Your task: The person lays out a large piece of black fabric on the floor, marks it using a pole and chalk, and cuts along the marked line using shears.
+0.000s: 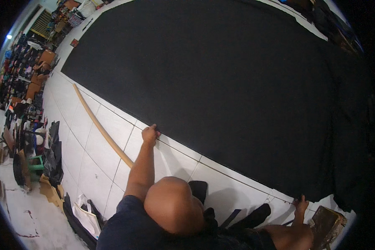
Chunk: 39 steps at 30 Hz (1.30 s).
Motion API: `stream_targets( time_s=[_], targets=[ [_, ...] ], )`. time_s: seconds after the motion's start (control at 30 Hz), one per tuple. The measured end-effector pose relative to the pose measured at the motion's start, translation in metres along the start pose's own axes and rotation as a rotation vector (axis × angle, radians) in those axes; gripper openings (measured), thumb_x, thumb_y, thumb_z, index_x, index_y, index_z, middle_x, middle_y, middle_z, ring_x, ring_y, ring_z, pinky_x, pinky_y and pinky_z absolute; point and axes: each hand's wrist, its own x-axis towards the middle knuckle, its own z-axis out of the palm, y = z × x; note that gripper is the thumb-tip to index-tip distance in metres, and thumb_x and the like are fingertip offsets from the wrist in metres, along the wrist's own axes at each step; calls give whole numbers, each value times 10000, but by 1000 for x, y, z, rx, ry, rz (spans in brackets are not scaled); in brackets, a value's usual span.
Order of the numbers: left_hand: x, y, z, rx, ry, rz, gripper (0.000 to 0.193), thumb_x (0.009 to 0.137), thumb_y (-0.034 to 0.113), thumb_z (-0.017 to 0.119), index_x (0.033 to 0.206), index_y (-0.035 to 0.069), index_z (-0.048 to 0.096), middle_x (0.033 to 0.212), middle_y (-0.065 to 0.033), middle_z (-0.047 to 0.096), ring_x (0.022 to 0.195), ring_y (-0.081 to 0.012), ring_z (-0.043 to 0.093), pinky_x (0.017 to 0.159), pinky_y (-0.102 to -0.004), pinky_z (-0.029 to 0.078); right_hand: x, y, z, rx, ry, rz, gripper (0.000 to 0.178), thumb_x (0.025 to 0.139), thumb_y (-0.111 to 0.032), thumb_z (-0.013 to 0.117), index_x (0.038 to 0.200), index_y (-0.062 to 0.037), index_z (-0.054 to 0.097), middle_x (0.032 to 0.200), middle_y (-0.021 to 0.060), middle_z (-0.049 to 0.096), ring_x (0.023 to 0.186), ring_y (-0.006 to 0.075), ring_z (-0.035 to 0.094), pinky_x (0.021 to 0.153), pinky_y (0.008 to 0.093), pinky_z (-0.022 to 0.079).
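A wide sheet of black cloth lies spread over the white floor and fills most of the view. My left hand is closed on its near edge, left of the middle, with the fingertips at the rim of the cloth. Far to the right, my right hand grips the same edge near the corner, and its fingers are partly hidden. Between the hands the edge runs nearly straight. At the right side the cloth hangs in loose folds.
A long pale wooden pole lies on the tiles by my left forearm. Along the left stand heaps of goods, a green stool and a white bag. A worn box sits beside my right hand. Dark cloth pieces lie near me.
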Motion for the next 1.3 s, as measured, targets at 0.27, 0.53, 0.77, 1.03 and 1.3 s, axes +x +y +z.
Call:
stream_targets(
  time_s=[0.27,0.53,0.77,1.03,1.3],
  targets=[
    [55,-47,-24,617,-312,187,506,780,147,695,1271,73,602,788,-33,627,616,-122,566,548,-281,480,-1,-20,4,80,-40,63,457,876,-342,666,1212,-66,525,1184,89,573,898,242,618,652,345,504],
    [50,-12,-14,-7,-283,-37,155,923,167,635,867,27,603,707,-32,556,549,-117,538,498,-209,483,-35,-39,38,-121,8,15,408,828,-340,765,960,-11,563,747,71,628,596,163,629,499,292,542],
    [42,-10,-14,67,-191,46,174,914,165,637,796,59,564,645,-22,524,511,-108,512,446,-217,438,-33,-19,31,-249,36,-70,307,880,-331,711,805,-77,556,657,27,580,520,118,557,464,276,479],
    [41,-19,-16,272,-119,208,175,827,124,610,707,31,523,608,-75,555,493,-166,533,418,-321,409,-17,-15,25,-208,-26,-89,234,889,-269,687,884,-74,558,648,10,533,491,115,484,430,287,412],
    [-10,-15,24,710,85,511,625,759,82,549,1346,5,349,1226,-305,565,1137,-464,554,995,-444,423,6,18,-40,-791,697,-353,526,929,-517,558,826,-1,555,685,140,572,636,322,547,660,454,466]
  ],
)
